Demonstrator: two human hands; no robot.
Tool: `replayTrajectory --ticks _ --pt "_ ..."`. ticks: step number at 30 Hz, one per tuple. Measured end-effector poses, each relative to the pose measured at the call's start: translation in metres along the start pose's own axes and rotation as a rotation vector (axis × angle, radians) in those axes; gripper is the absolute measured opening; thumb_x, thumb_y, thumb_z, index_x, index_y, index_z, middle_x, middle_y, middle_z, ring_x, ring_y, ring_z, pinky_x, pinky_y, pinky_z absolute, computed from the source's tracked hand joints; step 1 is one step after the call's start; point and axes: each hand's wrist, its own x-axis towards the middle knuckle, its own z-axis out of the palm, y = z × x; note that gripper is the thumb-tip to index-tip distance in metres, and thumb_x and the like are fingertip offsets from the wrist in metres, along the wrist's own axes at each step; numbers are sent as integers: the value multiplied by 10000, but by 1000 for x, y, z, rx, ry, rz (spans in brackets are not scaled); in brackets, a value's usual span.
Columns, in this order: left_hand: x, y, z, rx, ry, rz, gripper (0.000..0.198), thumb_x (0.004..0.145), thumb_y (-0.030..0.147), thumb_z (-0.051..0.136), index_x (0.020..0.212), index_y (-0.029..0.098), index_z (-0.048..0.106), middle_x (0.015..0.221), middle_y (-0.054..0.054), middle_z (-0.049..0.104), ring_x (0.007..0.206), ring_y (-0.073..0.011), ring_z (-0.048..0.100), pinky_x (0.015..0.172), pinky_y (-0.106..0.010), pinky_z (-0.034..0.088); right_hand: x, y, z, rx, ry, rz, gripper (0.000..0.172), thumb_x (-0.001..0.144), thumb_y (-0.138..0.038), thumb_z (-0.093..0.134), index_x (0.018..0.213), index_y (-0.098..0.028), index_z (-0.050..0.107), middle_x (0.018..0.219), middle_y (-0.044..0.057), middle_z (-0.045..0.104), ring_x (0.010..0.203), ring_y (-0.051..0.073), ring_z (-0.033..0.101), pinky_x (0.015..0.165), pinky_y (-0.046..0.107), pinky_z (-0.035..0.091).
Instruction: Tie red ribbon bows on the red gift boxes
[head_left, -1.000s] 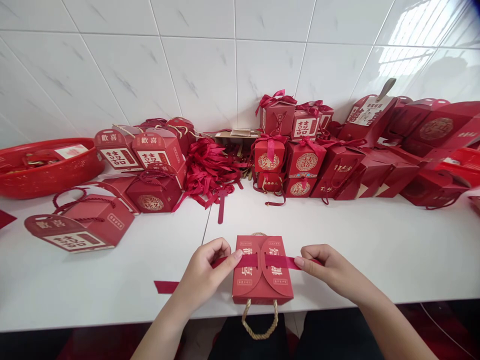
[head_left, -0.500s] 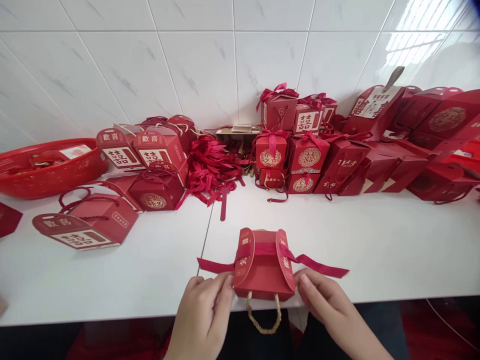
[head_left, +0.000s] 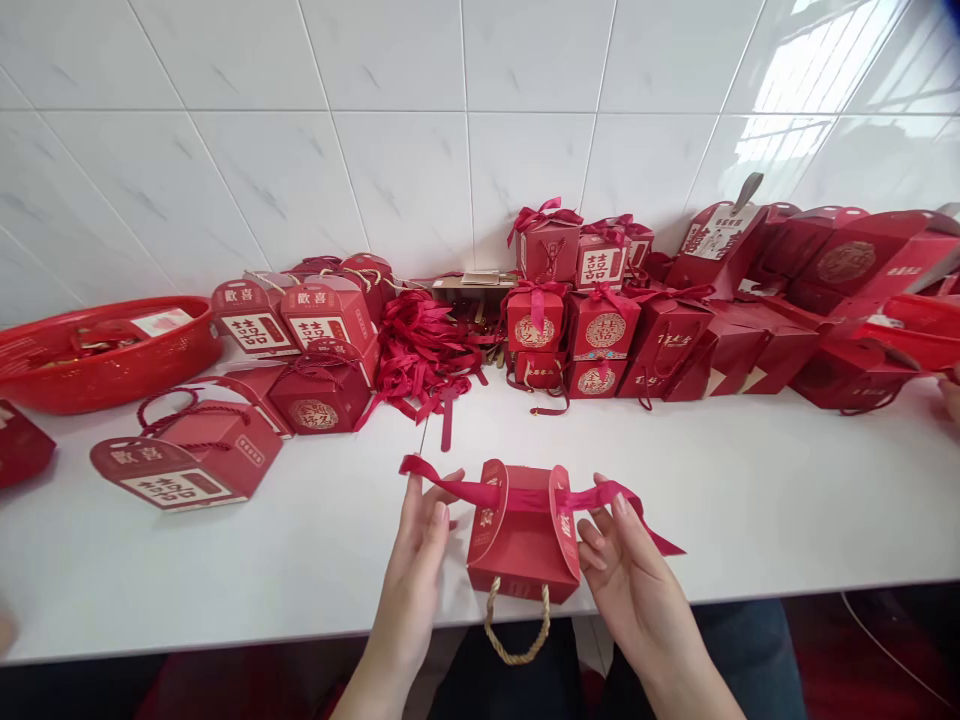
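A small red gift box (head_left: 523, 545) with two raised round flaps and a tan rope handle stands at the near edge of the white table (head_left: 750, 500). A red ribbon (head_left: 525, 497) runs through both flaps and sticks out on each side. My left hand (head_left: 422, 540) is at the box's left side, fingers pinching the ribbon's left end. My right hand (head_left: 630, 570) is at the box's right side, fingertips on the ribbon's right part. Both hands touch the ribbon close to the flaps.
A pile of loose red ribbons (head_left: 424, 350) lies at the back centre. Several red gift boxes stand stacked to the right (head_left: 600, 330) and on the left (head_left: 315, 330). A red basket (head_left: 97, 360) sits far left. Someone's fingers (head_left: 951, 395) show at the right edge.
My hands came up from the box's lower sides and took hold of the ribbon ends. The ribbon ends are lifted off the table now.
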Motion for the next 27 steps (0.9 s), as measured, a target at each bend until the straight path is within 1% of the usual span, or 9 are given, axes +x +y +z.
replayTrajectory --ticks 2,4,7,10,13,18,23,25,27 --pt "4 4 4 -314 -40 -115 330 883 291 566 1212 269 568 1183 -45 617 1074 -192 579 814 -265 494 2 1 1 40 22 -34 263 699 -268 793 918 -221 654 683 -63 449 582 44 470 467 137 440" --pt "9 7 4 -556 2 -240 170 869 149 554 993 201 658 987 -46 666 867 -152 638 711 -244 526 2 0 1 54 36 -53 239 695 -254 794 893 -201 672 694 -57 480 586 39 485 463 129 442" --pt "12 8 0 -743 46 -411 234 888 65 474 736 121 644 710 -40 626 582 -88 589 587 -219 527 2 -3 0 58 40 -85 211 718 -250 772 907 -200 693 701 -44 521 584 40 494 462 127 455" --pt "11 8 -2 -823 6 -429 267 915 92 438 758 110 653 646 -37 605 531 -90 568 519 -216 512 0 -6 -2 44 56 -111 228 714 -257 772 926 -198 709 677 -37 539 572 45 498 464 131 466" --pt "12 12 -4 -841 43 -337 214 904 117 473 850 160 676 693 -24 641 578 -120 604 479 -218 493 0 -10 -2 -65 77 -208 234 687 -286 793 896 -208 723 651 -40 555 539 43 502 457 129 458" --pt "24 29 -8 -725 95 -70 122 835 278 634 777 184 685 688 9 649 564 -118 590 462 -226 491 0 -31 7 -353 2 -400 220 754 -373 733 906 -214 731 573 -31 578 477 63 517 454 171 452" --pt "34 53 -1 -484 86 292 220 667 358 802 765 179 719 725 15 681 687 -116 635 614 -211 537 -2 -61 28 -682 -28 -700 217 757 -346 737 920 -204 723 807 39 701 655 121 614 589 231 515" --pt "36 62 4 -379 72 406 214 654 336 814 787 187 735 717 11 693 694 -115 636 645 -219 535 -3 -69 40 -815 -54 -781 236 745 -310 750 958 -220 705 770 24 704 647 131 624 587 238 526" --pt "38 70 7 -291 71 468 213 654 313 815 818 197 744 703 5 702 701 -125 639 653 -233 530 -4 -74 51 -919 -105 -836 168 773 -311 720 912 -218 701 699 11 692 622 136 627 569 237 532"
